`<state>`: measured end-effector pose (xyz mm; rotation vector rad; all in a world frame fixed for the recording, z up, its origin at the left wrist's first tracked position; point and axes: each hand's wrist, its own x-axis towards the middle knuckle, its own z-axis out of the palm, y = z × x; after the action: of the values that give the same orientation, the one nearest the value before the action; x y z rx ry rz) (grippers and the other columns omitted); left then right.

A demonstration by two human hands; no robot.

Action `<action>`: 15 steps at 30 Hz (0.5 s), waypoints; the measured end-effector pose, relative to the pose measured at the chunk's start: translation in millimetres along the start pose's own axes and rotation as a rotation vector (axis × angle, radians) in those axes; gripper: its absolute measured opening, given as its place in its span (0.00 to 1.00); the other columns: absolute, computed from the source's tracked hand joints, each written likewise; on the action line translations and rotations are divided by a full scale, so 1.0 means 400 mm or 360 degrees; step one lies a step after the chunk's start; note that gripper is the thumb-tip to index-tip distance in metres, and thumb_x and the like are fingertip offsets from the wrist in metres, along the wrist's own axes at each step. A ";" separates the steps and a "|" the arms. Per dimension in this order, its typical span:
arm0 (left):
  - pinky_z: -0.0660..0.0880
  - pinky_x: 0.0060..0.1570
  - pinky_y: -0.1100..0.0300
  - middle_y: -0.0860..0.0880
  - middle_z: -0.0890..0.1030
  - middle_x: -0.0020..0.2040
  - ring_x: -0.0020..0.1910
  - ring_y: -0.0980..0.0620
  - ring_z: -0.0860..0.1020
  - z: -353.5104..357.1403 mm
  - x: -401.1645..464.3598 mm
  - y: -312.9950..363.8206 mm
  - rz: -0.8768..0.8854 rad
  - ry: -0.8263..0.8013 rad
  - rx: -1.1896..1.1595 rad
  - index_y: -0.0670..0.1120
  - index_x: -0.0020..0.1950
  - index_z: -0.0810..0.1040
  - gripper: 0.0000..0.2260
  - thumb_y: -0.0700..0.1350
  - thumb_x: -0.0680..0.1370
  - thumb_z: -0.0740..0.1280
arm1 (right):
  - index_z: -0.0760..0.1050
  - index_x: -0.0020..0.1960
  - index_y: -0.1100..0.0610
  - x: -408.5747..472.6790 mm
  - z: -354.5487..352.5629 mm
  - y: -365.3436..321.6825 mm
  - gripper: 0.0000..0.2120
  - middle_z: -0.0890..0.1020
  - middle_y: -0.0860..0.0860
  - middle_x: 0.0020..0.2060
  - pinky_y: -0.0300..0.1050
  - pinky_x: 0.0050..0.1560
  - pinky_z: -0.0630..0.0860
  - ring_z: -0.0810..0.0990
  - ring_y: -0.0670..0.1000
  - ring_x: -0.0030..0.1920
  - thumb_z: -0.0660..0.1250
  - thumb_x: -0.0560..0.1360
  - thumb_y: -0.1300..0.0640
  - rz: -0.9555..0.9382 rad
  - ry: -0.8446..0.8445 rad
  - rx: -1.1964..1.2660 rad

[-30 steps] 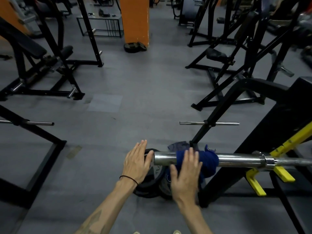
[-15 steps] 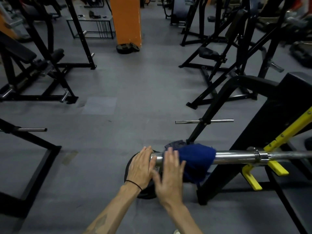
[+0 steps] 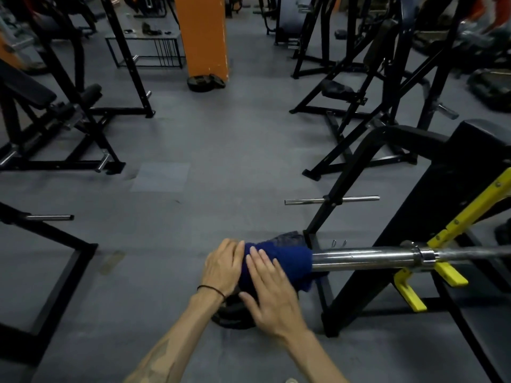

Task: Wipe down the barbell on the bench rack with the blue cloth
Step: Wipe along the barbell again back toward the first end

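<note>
- Your right hand [image 3: 272, 294] lay flat, fingers straight, on the crumpled blue cloth [image 3: 287, 265] draped over the end of the chrome steel barbell [image 3: 365, 255]
- Your left hand [image 3: 222, 266] cupped that end, fingers gently bent against the cloth
- The barbell rested on the yellow rack hooks [image 3: 449, 273]

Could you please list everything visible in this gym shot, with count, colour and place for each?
barbell: one, chrome, lower right, lying level on the rack.
blue cloth: one, dark blue, draped over the barbell's free end.
bench rack: one, black frame, right side.
yellow hooks: two, yellow, under the barbell on the rack.
weight plates: count unclear, black, on the floor below the cloth.
orange pillar: one, orange, top centre.
plates by pillar: count unclear, black, at the pillar's foot.
other machines: several, black, left and upper right.
floor: grey.
left hand: at the barbell's end, fingers straight, black band on the wrist.
right hand: flat on the cloth.
</note>
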<state>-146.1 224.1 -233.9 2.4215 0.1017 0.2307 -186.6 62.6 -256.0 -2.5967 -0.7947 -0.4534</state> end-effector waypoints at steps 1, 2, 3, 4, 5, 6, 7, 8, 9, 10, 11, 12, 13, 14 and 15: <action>0.75 0.56 0.50 0.49 0.81 0.55 0.54 0.45 0.80 -0.006 -0.010 -0.022 0.0035 0.0014 0.0045 0.47 0.53 0.80 0.24 0.60 0.83 0.49 | 0.59 0.82 0.59 -0.010 -0.014 0.046 0.32 0.57 0.53 0.83 0.55 0.80 0.55 0.56 0.53 0.83 0.55 0.85 0.42 -0.0035 -0.0010 -0.0069; 0.73 0.60 0.50 0.48 0.80 0.61 0.60 0.46 0.79 -0.009 -0.020 -0.041 0.0060 -0.0008 0.0103 0.46 0.60 0.80 0.28 0.62 0.81 0.47 | 0.60 0.82 0.58 -0.024 -0.030 0.090 0.31 0.57 0.52 0.83 0.55 0.81 0.55 0.57 0.53 0.83 0.56 0.85 0.43 0.0017 0.0028 -0.0118; 0.70 0.65 0.52 0.48 0.78 0.67 0.66 0.48 0.76 -0.010 -0.032 -0.054 0.0066 -0.0033 0.0156 0.46 0.65 0.79 0.31 0.63 0.80 0.46 | 0.60 0.82 0.59 -0.041 -0.043 0.119 0.31 0.57 0.51 0.83 0.54 0.82 0.53 0.57 0.54 0.82 0.56 0.85 0.43 0.0143 0.0095 -0.0129; 0.67 0.69 0.53 0.49 0.74 0.72 0.70 0.49 0.72 -0.012 -0.042 -0.061 0.0060 -0.0050 0.0198 0.46 0.70 0.76 0.32 0.64 0.80 0.45 | 0.59 0.82 0.59 -0.053 -0.051 0.125 0.31 0.57 0.51 0.83 0.54 0.82 0.50 0.57 0.55 0.83 0.56 0.85 0.44 0.0305 0.0153 -0.0088; 0.65 0.70 0.54 0.49 0.72 0.74 0.73 0.50 0.70 -0.011 -0.051 -0.067 0.0068 -0.0053 0.0237 0.47 0.73 0.73 0.32 0.64 0.80 0.45 | 0.58 0.83 0.60 -0.053 -0.048 0.104 0.32 0.56 0.52 0.83 0.54 0.83 0.48 0.55 0.55 0.83 0.55 0.85 0.43 0.0464 0.0204 -0.0016; 0.64 0.71 0.54 0.49 0.70 0.75 0.74 0.50 0.68 -0.012 -0.060 -0.068 0.0086 -0.0055 0.0286 0.47 0.75 0.71 0.32 0.64 0.81 0.46 | 0.57 0.83 0.61 -0.041 -0.033 0.068 0.33 0.55 0.52 0.84 0.54 0.83 0.45 0.53 0.55 0.83 0.53 0.85 0.42 0.0579 0.0240 0.0060; 0.66 0.70 0.53 0.49 0.70 0.75 0.74 0.50 0.69 -0.010 -0.064 -0.071 0.0119 -0.0047 0.0332 0.47 0.75 0.71 0.32 0.64 0.82 0.46 | 0.56 0.83 0.61 -0.024 -0.016 0.024 0.34 0.55 0.53 0.84 0.55 0.82 0.43 0.51 0.55 0.84 0.52 0.85 0.40 0.0610 0.0233 0.0134; 0.68 0.69 0.52 0.48 0.71 0.75 0.73 0.49 0.70 -0.011 -0.069 -0.072 0.0150 -0.0036 0.0364 0.46 0.75 0.71 0.31 0.64 0.83 0.46 | 0.55 0.83 0.61 -0.010 -0.002 -0.020 0.35 0.54 0.54 0.84 0.55 0.82 0.42 0.50 0.55 0.84 0.51 0.85 0.39 0.0543 0.0184 0.0183; 0.69 0.68 0.52 0.48 0.72 0.74 0.72 0.49 0.71 -0.010 -0.072 -0.077 0.0182 -0.0017 0.0380 0.46 0.75 0.72 0.31 0.63 0.83 0.45 | 0.55 0.83 0.61 -0.002 0.008 -0.051 0.35 0.54 0.54 0.84 0.55 0.82 0.44 0.50 0.55 0.84 0.50 0.85 0.38 0.0402 0.0118 0.0180; 0.68 0.68 0.52 0.47 0.72 0.74 0.72 0.49 0.71 -0.011 -0.075 -0.081 0.0192 -0.0026 0.0381 0.46 0.75 0.71 0.31 0.63 0.84 0.45 | 0.56 0.83 0.61 0.000 0.013 -0.055 0.35 0.55 0.54 0.84 0.56 0.82 0.46 0.51 0.54 0.84 0.51 0.86 0.38 0.0244 0.0048 0.0144; 0.68 0.69 0.53 0.48 0.72 0.75 0.73 0.49 0.71 -0.011 -0.077 -0.086 0.0198 -0.0035 0.0385 0.46 0.75 0.71 0.30 0.62 0.83 0.46 | 0.57 0.83 0.60 -0.001 0.009 -0.037 0.34 0.56 0.53 0.83 0.56 0.82 0.50 0.53 0.53 0.83 0.52 0.86 0.39 0.0122 0.0009 0.0087; 0.67 0.69 0.52 0.48 0.71 0.75 0.73 0.49 0.70 -0.014 -0.079 -0.087 0.0196 -0.0043 0.0391 0.46 0.76 0.70 0.29 0.62 0.83 0.48 | 0.58 0.83 0.60 -0.008 0.001 -0.005 0.33 0.57 0.53 0.83 0.55 0.81 0.53 0.54 0.53 0.83 0.53 0.86 0.40 0.0054 0.0010 0.0023; 0.67 0.70 0.53 0.48 0.72 0.75 0.73 0.49 0.70 -0.015 -0.081 -0.089 0.0201 -0.0030 0.0393 0.46 0.76 0.70 0.29 0.61 0.83 0.48 | 0.59 0.83 0.59 -0.021 -0.008 0.032 0.32 0.57 0.52 0.83 0.55 0.81 0.54 0.55 0.53 0.83 0.53 0.86 0.41 0.0045 0.0041 -0.0033; 0.66 0.70 0.54 0.48 0.72 0.74 0.73 0.49 0.71 -0.018 -0.082 -0.086 0.0196 -0.0020 0.0391 0.46 0.76 0.70 0.30 0.62 0.83 0.47 | 0.59 0.82 0.59 -0.035 -0.019 0.069 0.31 0.57 0.52 0.83 0.55 0.81 0.54 0.56 0.53 0.83 0.53 0.86 0.42 0.0102 0.0096 -0.0068; 0.65 0.70 0.56 0.48 0.73 0.73 0.72 0.49 0.71 -0.021 -0.083 -0.082 0.0194 -0.0007 0.0379 0.46 0.75 0.70 0.31 0.63 0.83 0.45 | 0.59 0.82 0.60 -0.051 -0.028 0.094 0.30 0.57 0.52 0.83 0.56 0.81 0.53 0.56 0.54 0.83 0.53 0.86 0.43 0.0219 0.0156 -0.0068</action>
<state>-180.6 249.7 -253.9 2.6686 -0.0226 0.2820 -182.5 19.3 -264.7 -2.6242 -0.5755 -0.5574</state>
